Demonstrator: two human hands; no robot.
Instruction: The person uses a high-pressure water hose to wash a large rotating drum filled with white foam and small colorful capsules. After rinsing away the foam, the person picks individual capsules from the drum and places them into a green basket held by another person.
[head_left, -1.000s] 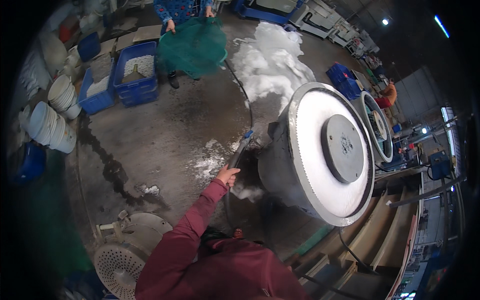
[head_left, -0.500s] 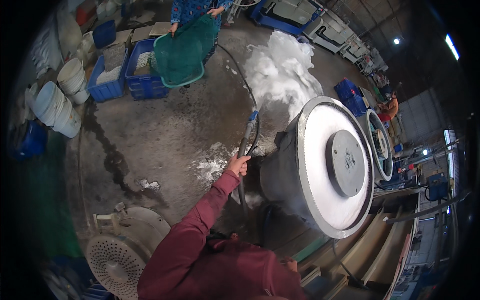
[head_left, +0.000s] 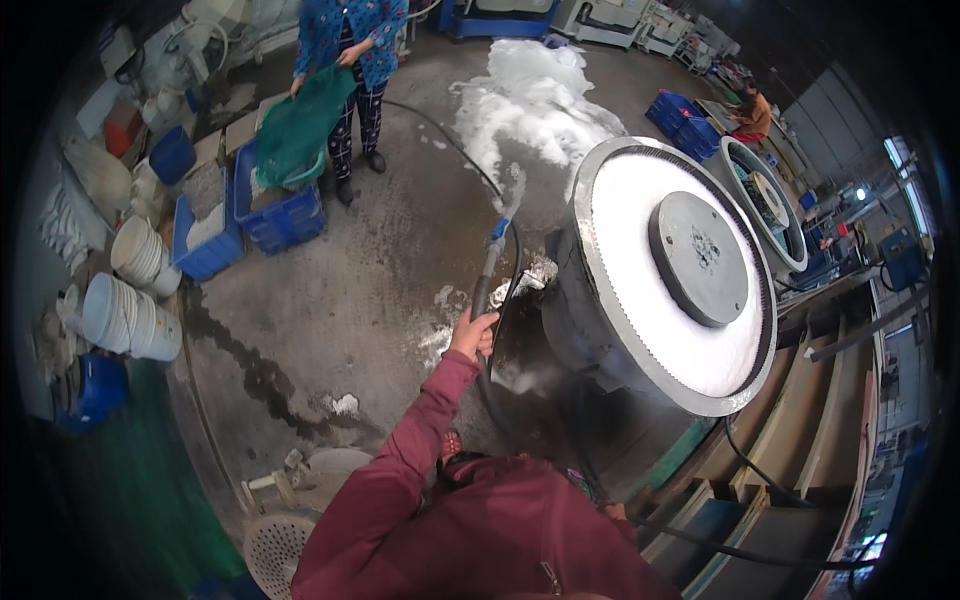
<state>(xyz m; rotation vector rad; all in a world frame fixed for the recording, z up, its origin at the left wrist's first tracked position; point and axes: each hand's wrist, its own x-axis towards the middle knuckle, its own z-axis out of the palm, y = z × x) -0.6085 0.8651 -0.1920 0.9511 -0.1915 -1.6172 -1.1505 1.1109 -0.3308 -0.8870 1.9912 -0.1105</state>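
Note:
My left hand (head_left: 473, 336), in a maroon sleeve, is closed round the grey grip of a spray wand (head_left: 490, 262) with a blue section near its tip. Pale spray leaves the tip toward the wet floor and white foam (head_left: 535, 100). To the wand's right stands a big round tub (head_left: 588, 330) with a toothed inner rim, filled with white foam around a grey central disc (head_left: 702, 258). Only a sliver of my right hand (head_left: 612, 511) shows low beside my body; its fingers are hidden.
A co-worker (head_left: 345, 60) in patterned clothes holds a green mesh-lined basket (head_left: 300, 130) over blue crates (head_left: 275, 225). White buckets (head_left: 130, 315) stand at left. A perforated drum (head_left: 275, 550) is at lower left, wooden troughs (head_left: 790, 440) at right. A black hose (head_left: 440, 125) crosses the floor.
My view has shifted, so the tub sits higher and farther right. The co-worker's basket has tipped down over the crates. My left hand still grips the wand, its spray still running.

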